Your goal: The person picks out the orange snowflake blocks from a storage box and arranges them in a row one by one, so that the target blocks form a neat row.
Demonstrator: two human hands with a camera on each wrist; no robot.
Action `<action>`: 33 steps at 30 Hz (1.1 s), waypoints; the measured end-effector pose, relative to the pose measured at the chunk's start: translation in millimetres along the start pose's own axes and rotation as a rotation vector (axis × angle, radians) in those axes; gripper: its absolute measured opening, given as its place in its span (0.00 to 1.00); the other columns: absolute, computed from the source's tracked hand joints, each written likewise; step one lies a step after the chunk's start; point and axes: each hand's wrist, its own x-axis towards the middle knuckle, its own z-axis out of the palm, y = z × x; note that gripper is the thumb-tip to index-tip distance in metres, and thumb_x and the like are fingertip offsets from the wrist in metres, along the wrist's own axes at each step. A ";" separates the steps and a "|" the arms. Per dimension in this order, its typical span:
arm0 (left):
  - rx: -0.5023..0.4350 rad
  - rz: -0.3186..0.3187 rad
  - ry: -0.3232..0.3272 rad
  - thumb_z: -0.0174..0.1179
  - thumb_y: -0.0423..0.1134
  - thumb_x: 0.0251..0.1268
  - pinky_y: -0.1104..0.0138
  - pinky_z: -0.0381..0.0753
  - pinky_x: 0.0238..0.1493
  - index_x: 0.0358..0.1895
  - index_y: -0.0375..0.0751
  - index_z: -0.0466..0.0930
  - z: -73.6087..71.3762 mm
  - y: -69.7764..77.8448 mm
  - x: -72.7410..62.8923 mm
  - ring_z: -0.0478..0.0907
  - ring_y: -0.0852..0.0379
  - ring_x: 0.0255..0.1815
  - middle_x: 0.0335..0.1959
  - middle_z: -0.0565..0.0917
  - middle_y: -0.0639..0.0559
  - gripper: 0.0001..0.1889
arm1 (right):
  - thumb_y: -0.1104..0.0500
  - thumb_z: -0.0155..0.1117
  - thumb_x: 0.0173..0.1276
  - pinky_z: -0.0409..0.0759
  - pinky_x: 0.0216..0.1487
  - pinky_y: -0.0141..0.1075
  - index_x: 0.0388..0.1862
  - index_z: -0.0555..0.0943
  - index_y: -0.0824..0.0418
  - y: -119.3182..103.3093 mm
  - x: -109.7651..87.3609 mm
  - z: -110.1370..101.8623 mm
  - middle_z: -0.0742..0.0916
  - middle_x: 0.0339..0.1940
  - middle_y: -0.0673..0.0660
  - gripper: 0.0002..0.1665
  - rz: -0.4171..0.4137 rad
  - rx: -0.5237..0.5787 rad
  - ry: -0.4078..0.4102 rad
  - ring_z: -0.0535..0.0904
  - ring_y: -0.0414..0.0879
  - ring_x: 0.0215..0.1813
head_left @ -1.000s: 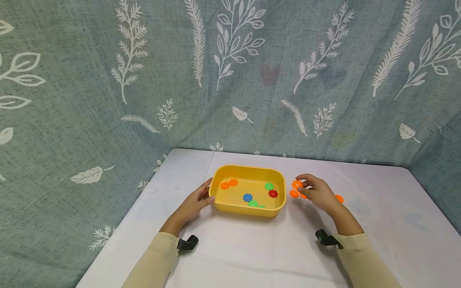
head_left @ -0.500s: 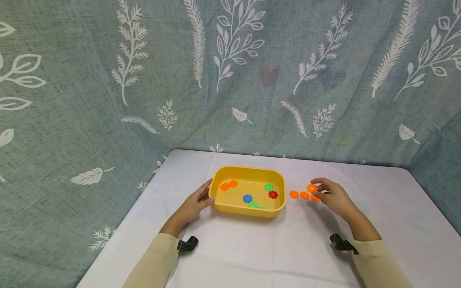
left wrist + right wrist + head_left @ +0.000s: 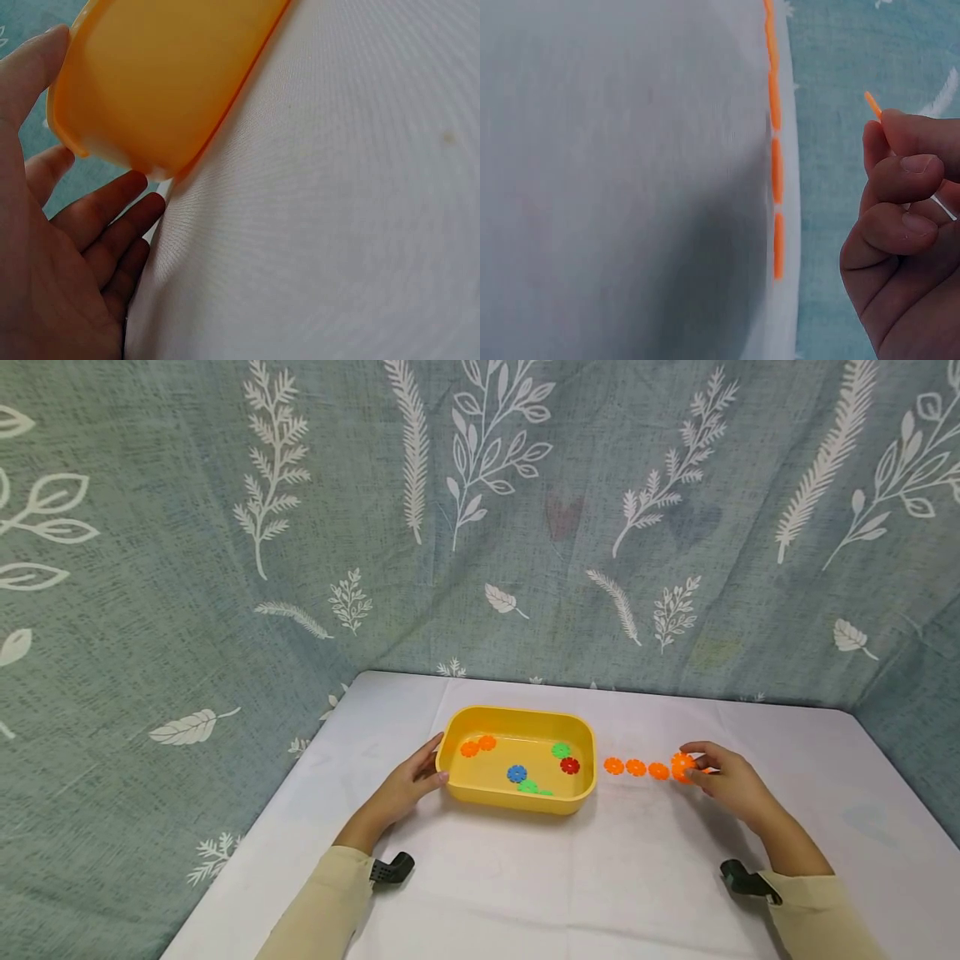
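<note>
At the left end of the yellow tray (image 3: 517, 803), my left hand (image 3: 405, 783) rests thumb and fingertips against its outer wall. The left wrist view shows the fingers spread and fairly straight beside the tray (image 3: 165, 82). My right hand (image 3: 738, 781) pinches an orange flower-shaped plastic disc (image 3: 682, 763) between thumb and forefinger. In the right wrist view this orange disc (image 3: 871, 103) shows edge-on above the fingertips. Beneath and beside the right hand lies a row of similar orange discs (image 3: 636, 767) on the table, partly hidden by the fingers.
Inside the tray lie two orange discs (image 3: 469, 749), a blue disc (image 3: 517, 773), a red disc (image 3: 570, 766) and several green discs (image 3: 561, 750). A white cloth covers the table (image 3: 495, 877). Behind it hangs a leaf-patterned curtain (image 3: 540, 610).
My right hand has moved rightward along the row with the pinched orange disc, uncovering more discs to the left. The left hand and tray have stayed in place.
</note>
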 end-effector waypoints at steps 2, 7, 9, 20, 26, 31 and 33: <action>0.003 -0.001 -0.003 0.64 0.53 0.64 0.49 0.59 0.69 0.77 0.66 0.52 -0.1 6.2 -3.3 0.64 0.48 0.70 0.70 0.68 0.48 0.41 | 0.64 0.60 0.70 0.79 0.35 0.37 0.65 0.71 0.65 3.8 -1.6 -3.7 0.79 0.47 0.65 0.25 0.001 -0.013 0.008 0.76 0.53 0.41; 0.016 -0.003 0.011 0.64 0.55 0.63 0.48 0.60 0.68 0.76 0.68 0.53 1.5 6.5 -4.7 0.64 0.48 0.70 0.70 0.68 0.48 0.41 | 0.63 0.61 0.70 0.78 0.33 0.37 0.65 0.70 0.66 13.0 -5.0 -11.9 0.79 0.47 0.66 0.26 0.002 -0.028 0.020 0.76 0.52 0.39; 0.019 -0.006 0.018 0.64 0.55 0.62 0.48 0.60 0.68 0.76 0.70 0.53 2.6 1.3 -2.1 0.64 0.48 0.70 0.71 0.68 0.49 0.40 | 0.63 0.61 0.70 0.77 0.32 0.36 0.65 0.70 0.67 16.8 -6.6 -15.1 0.79 0.47 0.66 0.26 0.010 -0.029 0.022 0.75 0.51 0.37; 0.018 -0.012 0.027 0.65 0.55 0.62 0.50 0.60 0.68 0.75 0.73 0.53 2.7 -1.5 -0.7 0.64 0.50 0.71 0.70 0.69 0.50 0.40 | 0.66 0.59 0.70 0.73 0.27 0.34 0.64 0.70 0.70 38.0 -12.6 -30.2 0.78 0.44 0.66 0.25 0.016 -0.045 0.054 0.73 0.49 0.32; 0.020 -0.012 0.031 0.64 0.56 0.62 0.48 0.60 0.68 0.75 0.73 0.53 2.5 -2.5 0.4 0.63 0.49 0.71 0.71 0.68 0.50 0.40 | 0.66 0.59 0.70 0.76 0.29 0.35 0.64 0.70 0.72 46.8 -10.6 -36.3 0.78 0.46 0.68 0.25 0.042 -0.069 0.052 0.74 0.51 0.35; 0.018 -0.019 0.031 0.65 0.56 0.61 0.48 0.60 0.68 0.75 0.73 0.54 2.6 -0.6 -0.2 0.64 0.49 0.71 0.70 0.68 0.51 0.40 | 0.64 0.62 0.68 0.77 0.32 0.37 0.61 0.71 0.74 53.5 -6.5 -41.5 0.79 0.43 0.67 0.25 0.092 -0.106 0.040 0.74 0.52 0.37; 0.018 -0.028 0.032 0.65 0.56 0.61 0.49 0.60 0.68 0.75 0.74 0.54 2.5 -0.1 -0.3 0.64 0.50 0.70 0.70 0.68 0.52 0.40 | 0.63 0.64 0.67 0.77 0.32 0.37 0.60 0.71 0.75 55.6 -5.3 -43.0 0.79 0.41 0.66 0.26 0.106 -0.122 0.021 0.74 0.52 0.36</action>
